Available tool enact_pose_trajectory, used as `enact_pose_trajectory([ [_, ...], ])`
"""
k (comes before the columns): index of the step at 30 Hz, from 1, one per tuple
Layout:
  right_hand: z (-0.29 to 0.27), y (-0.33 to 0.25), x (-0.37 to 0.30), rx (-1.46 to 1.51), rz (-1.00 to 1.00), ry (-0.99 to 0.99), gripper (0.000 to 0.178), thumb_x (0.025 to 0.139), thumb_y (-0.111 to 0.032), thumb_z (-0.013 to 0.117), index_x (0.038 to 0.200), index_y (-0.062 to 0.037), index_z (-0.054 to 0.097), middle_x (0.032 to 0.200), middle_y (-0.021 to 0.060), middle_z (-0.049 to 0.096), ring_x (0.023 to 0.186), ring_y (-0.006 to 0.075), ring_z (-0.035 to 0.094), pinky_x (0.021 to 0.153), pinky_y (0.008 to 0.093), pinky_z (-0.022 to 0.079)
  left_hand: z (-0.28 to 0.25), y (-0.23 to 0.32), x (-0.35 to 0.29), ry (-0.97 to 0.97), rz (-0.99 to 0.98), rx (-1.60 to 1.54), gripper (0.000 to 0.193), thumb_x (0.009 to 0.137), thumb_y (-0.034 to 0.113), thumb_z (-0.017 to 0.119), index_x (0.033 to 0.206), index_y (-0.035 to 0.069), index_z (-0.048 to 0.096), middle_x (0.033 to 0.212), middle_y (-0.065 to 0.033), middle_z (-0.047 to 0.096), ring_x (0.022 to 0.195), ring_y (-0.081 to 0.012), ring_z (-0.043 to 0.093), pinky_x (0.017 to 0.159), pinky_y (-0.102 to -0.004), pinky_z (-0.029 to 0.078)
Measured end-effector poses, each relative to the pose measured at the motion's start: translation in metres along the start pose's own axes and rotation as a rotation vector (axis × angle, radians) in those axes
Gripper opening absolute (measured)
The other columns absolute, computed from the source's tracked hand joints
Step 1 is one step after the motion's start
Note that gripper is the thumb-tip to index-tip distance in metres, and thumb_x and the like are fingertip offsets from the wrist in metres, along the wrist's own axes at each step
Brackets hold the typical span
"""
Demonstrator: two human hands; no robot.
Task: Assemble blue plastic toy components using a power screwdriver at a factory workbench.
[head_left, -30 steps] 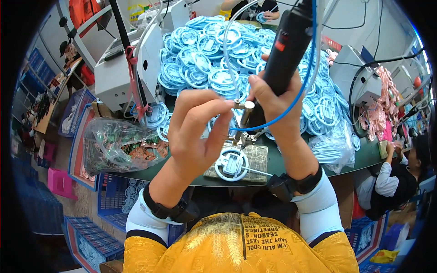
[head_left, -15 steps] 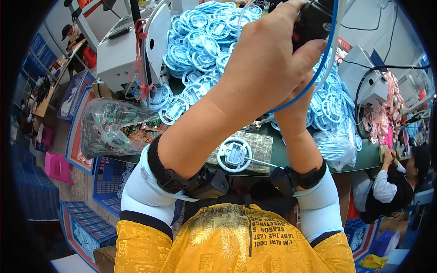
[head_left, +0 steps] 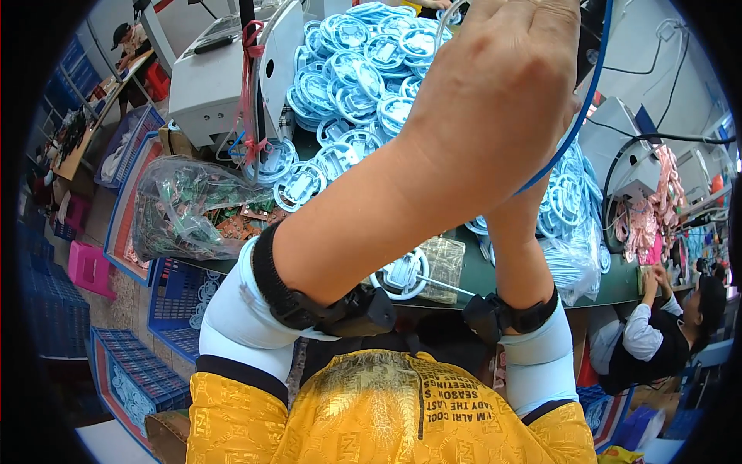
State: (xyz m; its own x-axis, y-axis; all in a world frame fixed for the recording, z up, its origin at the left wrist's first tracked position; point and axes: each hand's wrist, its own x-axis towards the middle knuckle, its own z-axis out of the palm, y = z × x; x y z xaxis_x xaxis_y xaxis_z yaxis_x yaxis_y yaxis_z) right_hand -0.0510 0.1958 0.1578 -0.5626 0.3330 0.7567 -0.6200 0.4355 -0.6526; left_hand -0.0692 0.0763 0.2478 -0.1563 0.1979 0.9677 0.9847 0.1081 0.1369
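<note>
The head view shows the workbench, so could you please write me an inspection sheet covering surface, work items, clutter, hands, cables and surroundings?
Surface: green tabletop bears a flat block.
Work items: black tool, partly hidden; light-blue ring part on the block, partly covered by the left forearm, with a thin white rod; pile of similar parts beyond.
Clutter: clear bag with circuit boards at left; bag of pale sticks at right.
Hands: left hand raised in front of the tool, grip hidden; right hand mostly hidden behind it.
Cables: blue hose curves past the hands; black cable at right.
Surroundings: blue crates and pink stool at left; another person at right.
</note>
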Motion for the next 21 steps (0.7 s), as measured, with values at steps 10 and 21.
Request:
enact_pose_trajectory([
  [10, -0.018, -0.029, 0.019, 0.099, 0.073, -0.009, 0.036, 0.086, -0.013, 0.073, 0.114, 0.0013, 0.055, 0.077, 0.0049, 0.062, 0.062, 0.0146, 0.064, 0.059, 0.0253, 0.052, -0.03, -0.007, -0.019, 0.017, 0.326, 0.227, 0.033, 0.093, 0.009, 0.065, 0.122, -0.005, 0.057, 0.102, -0.0131, 0.066, 0.095, -0.0221, 0.064, 0.085, -0.0321, 0.051],
  [21, -0.016, -0.033, 0.031, 0.409, 0.186, 0.016, 0.038, 0.083, -0.011, 0.072, 0.113, 0.0061, 0.055, 0.074, 0.0119, 0.061, 0.06, 0.0193, 0.065, 0.058, 0.0272, 0.054, -0.013, -0.005, -0.244, -0.514, -0.636, 0.055, 0.02, 0.082, 0.02, 0.074, 0.095, 0.006, 0.068, 0.089, -0.0061, 0.06, 0.087, -0.025, 0.056, 0.076, -0.036, 0.039],
])
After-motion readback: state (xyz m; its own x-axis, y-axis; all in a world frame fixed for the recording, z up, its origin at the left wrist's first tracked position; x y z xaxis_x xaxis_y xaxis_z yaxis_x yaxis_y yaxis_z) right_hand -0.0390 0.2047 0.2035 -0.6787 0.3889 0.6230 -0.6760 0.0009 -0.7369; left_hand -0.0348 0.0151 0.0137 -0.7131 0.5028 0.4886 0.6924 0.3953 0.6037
